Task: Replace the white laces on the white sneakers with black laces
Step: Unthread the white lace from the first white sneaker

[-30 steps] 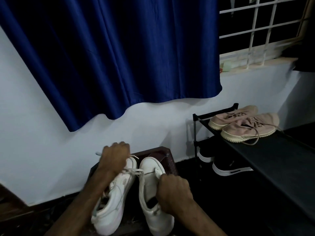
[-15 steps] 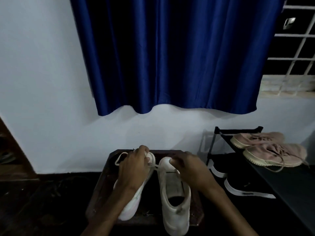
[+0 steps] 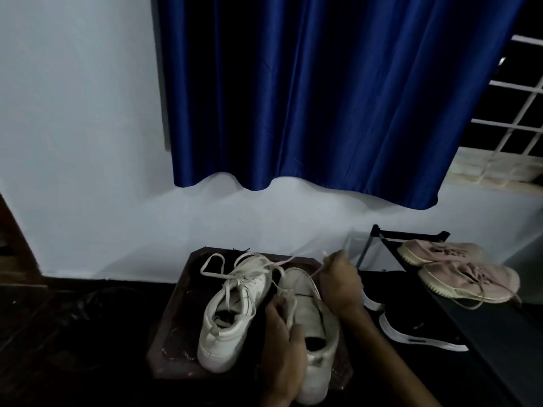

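left hand (image 3: 280,333) grips the right-side sneaker (image 3: 316,324), which stands on the brown stool (image 3: 173,324). right hand (image 3: 340,282) pinches its white lace (image 3: 316,272). probable step: unlacing. next move: draw the lace clear of the remaining eyelets.

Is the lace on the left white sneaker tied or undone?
Undone. The white lace sprawls in loose loops from the left sneaker onto the dark stool, no bow visible, yet threaded through its eyelets.

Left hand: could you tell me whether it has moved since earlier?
Yes. The left hand came off the left white sneaker's toe, nearer the dark stool's front edge, onto the right white sneaker.
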`<action>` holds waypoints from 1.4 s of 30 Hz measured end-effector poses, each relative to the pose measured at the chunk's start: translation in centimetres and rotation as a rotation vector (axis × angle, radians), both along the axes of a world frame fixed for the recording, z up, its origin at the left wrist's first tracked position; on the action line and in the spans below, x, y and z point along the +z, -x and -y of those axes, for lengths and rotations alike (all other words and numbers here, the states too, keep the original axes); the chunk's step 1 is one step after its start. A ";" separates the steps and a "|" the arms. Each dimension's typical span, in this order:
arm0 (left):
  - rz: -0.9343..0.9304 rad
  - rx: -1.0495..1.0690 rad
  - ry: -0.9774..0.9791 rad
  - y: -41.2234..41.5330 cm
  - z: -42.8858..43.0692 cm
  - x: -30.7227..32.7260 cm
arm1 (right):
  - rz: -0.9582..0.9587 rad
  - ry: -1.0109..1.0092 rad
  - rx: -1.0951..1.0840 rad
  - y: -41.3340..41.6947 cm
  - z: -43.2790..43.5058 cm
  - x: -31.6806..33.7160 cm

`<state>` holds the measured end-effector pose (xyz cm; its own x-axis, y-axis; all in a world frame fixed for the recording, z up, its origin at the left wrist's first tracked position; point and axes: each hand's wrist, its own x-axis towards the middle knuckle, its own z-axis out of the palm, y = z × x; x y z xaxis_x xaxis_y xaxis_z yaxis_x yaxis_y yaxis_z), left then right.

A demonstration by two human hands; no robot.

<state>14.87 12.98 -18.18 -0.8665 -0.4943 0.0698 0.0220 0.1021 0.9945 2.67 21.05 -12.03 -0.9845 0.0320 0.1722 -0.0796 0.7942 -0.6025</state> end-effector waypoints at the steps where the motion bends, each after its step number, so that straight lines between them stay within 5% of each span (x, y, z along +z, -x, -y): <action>1: -0.016 0.009 -0.015 -0.1 -0.2 -0.1 | -0.021 0.020 -0.036 0.5 -0.8 0.2; 5: -0.192 0.066 0.029 -0.3 -0.5 -1.8 | 0.028 -0.179 0.148 0.2 -1.4 0.4; 8: -0.222 0.113 0.044 -0.2 -0.6 -2.8 | -0.174 -0.254 0.343 -0.1 -0.7 0.8; 12: -0.215 0.106 0.027 -0.3 -0.7 -2.6 | 0.035 -0.492 0.602 -0.2 0.4 0.9; 23: -0.304 0.129 0.107 -0.2 -0.9 -3.2 | 0.068 -0.534 0.594 -0.3 0.5 1.3; 28: -0.342 0.095 0.290 0.3 -0.6 -4.2 | 0.008 -0.623 0.606 -1.0 1.2 1.1; 34: -0.370 0.114 0.304 0.6 -0.3 -4.6 | -0.129 -0.755 0.266 1.0 -2.0 5.7; 42: -0.353 0.113 0.307 0.6 -0.4 -4.7 | 0.028 -0.670 0.624 -0.5 1.4 2.4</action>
